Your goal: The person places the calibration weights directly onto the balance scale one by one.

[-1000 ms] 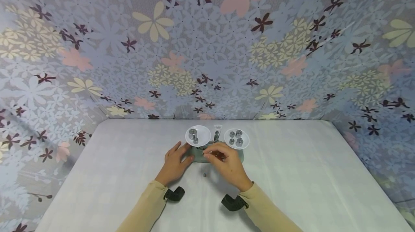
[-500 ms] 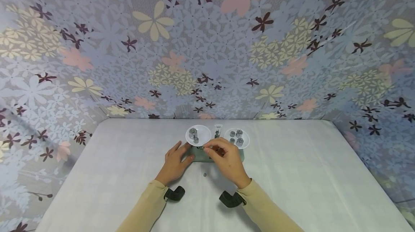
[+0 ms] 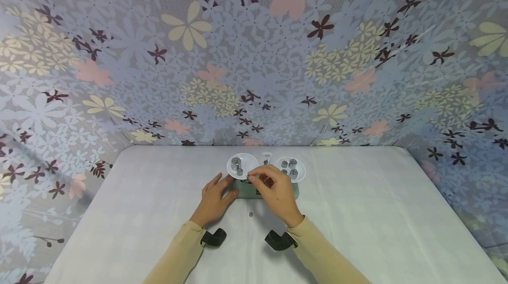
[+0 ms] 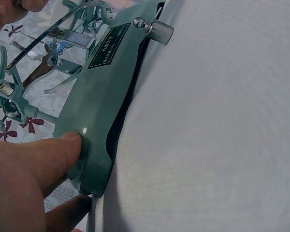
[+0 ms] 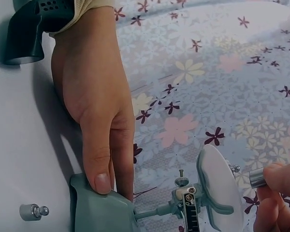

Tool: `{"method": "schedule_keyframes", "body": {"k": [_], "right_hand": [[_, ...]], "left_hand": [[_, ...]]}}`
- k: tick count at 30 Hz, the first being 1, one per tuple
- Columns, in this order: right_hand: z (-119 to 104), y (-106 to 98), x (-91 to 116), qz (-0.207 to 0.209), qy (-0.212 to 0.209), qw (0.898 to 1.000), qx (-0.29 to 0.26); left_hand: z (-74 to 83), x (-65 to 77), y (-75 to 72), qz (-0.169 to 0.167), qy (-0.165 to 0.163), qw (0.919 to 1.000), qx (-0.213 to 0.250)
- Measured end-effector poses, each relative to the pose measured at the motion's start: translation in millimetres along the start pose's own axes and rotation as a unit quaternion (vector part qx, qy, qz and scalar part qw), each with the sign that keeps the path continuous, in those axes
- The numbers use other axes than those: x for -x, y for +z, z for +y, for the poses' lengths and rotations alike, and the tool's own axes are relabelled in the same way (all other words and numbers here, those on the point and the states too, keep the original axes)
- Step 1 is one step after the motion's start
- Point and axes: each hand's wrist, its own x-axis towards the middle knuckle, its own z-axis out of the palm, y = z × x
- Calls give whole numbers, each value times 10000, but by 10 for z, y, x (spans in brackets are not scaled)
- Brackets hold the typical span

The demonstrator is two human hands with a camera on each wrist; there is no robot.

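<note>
My right hand pinches a small cylindrical metal weight at the front right rim of the balance scale's left pan. Against the left end of the scale's green base rests my left hand, its thumb on top and its fingers fairly straight around the end. Several metal weights stand on the left pan. More weights sit on the right pan, which my right hand partly covers. A knobbed weight lies on the table in front of the base.
A pale cloth covers the table, which ends at a flowered fabric wall. The scale's thin beam and arms rise behind the base. Each wrist wears a black camera mount.
My right hand has shifted slightly left and up toward the left pan, with the weight between its fingertips. The left hand, the scale and the weight on the table have stayed put.
</note>
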Motion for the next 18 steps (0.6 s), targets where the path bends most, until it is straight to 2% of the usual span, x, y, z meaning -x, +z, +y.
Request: {"method": "schedule_keyframes", "body": {"k": [6, 14, 18], "right_hand": [[216, 48, -17, 108, -17, 9999, 110], [243, 64, -50, 208, -259, 9992, 226], [233, 74, -66, 218, -226, 9990, 332]], "left_hand": [[-1, 4, 2, 31, 25, 10000, 22], [-5, 2, 1, 12, 1, 10000, 62], [-2, 1, -2, -5, -10, 10000, 63]]}}
